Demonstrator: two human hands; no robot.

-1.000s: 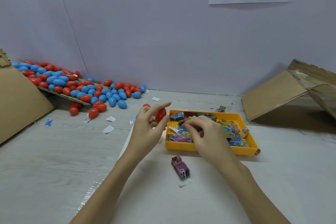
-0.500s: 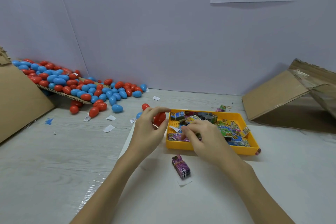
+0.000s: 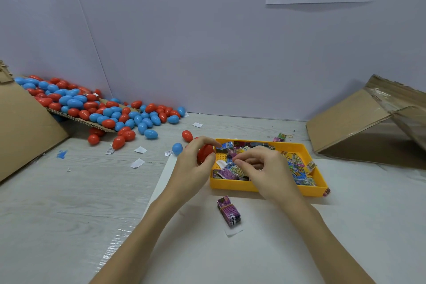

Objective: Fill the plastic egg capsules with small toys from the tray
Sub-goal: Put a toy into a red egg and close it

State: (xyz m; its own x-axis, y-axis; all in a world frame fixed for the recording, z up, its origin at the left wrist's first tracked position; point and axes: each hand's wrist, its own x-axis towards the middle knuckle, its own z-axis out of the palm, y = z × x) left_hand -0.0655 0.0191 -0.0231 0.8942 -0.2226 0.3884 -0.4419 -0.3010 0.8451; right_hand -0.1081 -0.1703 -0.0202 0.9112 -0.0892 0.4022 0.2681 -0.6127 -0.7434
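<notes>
A yellow tray (image 3: pixel 265 187) at the table's centre holds several small colourful toy packets. My left hand (image 3: pixel 191 168) is closed around a red egg capsule (image 3: pixel 205 152) just left of the tray's rim. My right hand (image 3: pixel 265 168) hovers over the tray's left half and pinches a small purple toy packet (image 3: pixel 231 155) between thumb and forefinger, close to the red capsule. A bundled purple packet stack (image 3: pixel 229 211) lies on the white sheet in front of the tray.
A heap of red and blue egg capsules (image 3: pixel 96 108) spills off a cardboard flap at the back left; loose ones (image 3: pixel 177 148) lie near my left hand. Cardboard boxes stand at far left (image 3: pixel 20 131) and right (image 3: pixel 368 122). Paper scraps (image 3: pixel 137 163) litter the table.
My right hand lifted a small packet out of the tray and brought it left toward the red capsule. My left hand's fingers curled more tightly around the capsule.
</notes>
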